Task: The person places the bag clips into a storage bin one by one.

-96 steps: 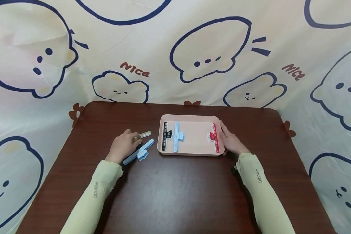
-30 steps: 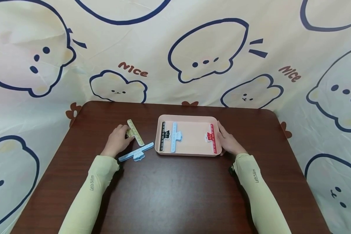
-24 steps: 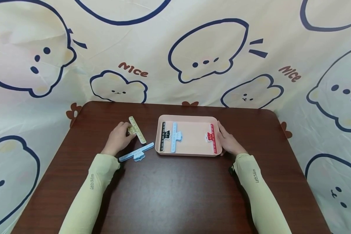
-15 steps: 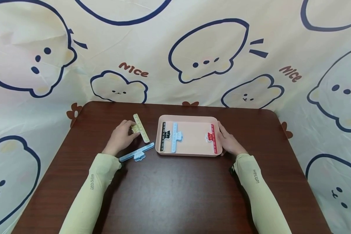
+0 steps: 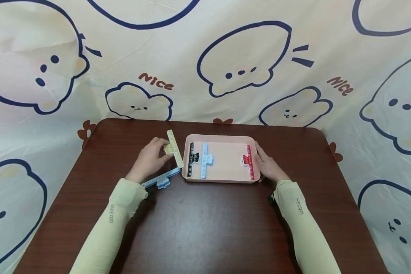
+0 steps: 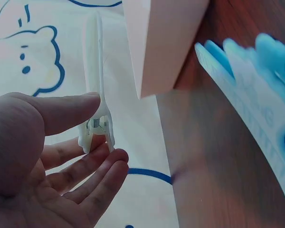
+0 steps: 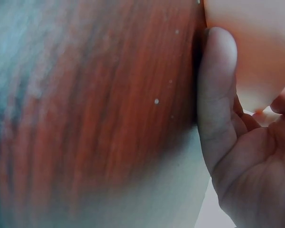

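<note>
My left hand (image 5: 151,158) pinches the cat-shaped handle of a pale yellow ruler clip (image 5: 175,148) between thumb and fingers. In the left wrist view, the yellow clip (image 6: 93,61) is seen edge-on with its spring showing. It is held just left of a pink tray (image 5: 222,178). A blue ruler clip (image 5: 163,179) lies slanted on the table below that hand, partly covered by the wrist. My right hand (image 5: 270,165) rests against the tray's right side, fingers straight; in the right wrist view the thumb (image 7: 217,90) lies along the tray wall (image 7: 263,61).
Inside the tray, a black ruler clip (image 5: 190,160) and a light blue ruler clip (image 5: 203,160) stand side by side at the left. A red ruler clip (image 5: 249,162) lies along the right wall. The brown table (image 5: 219,228) meets a patterned cloth (image 5: 185,57) behind.
My left hand has moved right and slightly away from me, carrying the yellow ruler clip towards the tray's left edge. The right hand and tray stay put.
</note>
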`<action>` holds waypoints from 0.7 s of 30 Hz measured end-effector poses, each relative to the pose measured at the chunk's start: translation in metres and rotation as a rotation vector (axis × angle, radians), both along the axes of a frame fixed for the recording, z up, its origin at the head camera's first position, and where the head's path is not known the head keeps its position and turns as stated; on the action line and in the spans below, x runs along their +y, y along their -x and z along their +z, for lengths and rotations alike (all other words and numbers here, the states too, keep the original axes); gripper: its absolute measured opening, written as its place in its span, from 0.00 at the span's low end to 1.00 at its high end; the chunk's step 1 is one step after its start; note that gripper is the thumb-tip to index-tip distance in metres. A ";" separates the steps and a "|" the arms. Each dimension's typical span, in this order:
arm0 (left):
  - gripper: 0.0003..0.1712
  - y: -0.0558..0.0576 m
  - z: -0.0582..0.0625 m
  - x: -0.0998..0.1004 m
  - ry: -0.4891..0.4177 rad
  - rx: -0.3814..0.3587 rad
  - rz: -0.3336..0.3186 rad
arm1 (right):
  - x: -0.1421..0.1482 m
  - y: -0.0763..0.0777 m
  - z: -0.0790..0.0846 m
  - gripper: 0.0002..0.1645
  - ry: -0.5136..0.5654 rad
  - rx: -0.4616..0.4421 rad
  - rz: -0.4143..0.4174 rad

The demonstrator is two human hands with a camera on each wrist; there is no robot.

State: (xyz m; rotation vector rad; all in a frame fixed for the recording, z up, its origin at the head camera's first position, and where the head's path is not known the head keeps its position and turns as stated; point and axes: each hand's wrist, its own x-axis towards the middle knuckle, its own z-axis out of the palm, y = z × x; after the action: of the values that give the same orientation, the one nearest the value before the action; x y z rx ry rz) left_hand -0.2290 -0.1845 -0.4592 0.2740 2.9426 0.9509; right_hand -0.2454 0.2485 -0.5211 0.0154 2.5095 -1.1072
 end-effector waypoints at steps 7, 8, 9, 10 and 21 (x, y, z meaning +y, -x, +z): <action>0.27 -0.002 0.006 0.015 -0.009 0.004 -0.047 | -0.001 0.000 0.000 0.38 -0.005 -0.003 -0.001; 0.27 -0.002 0.007 0.017 -0.011 0.002 -0.051 | -0.001 0.000 0.000 0.38 -0.005 -0.004 -0.001; 0.27 -0.002 0.007 0.019 -0.015 0.001 -0.056 | -0.001 0.000 0.001 0.38 -0.005 -0.002 -0.002; 0.27 -0.001 0.007 0.021 -0.015 0.001 -0.060 | -0.002 -0.001 0.001 0.38 -0.005 -0.001 0.000; 0.27 0.003 0.009 0.046 -0.012 0.008 -0.127 | -0.002 -0.001 0.001 0.38 -0.003 -0.011 -0.010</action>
State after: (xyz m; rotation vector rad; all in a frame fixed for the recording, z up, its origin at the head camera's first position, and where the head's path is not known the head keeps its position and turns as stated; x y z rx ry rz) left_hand -0.2317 -0.1381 -0.4506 0.4591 2.8863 0.9529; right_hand -0.2440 0.2465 -0.5198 0.0348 2.5040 -1.1049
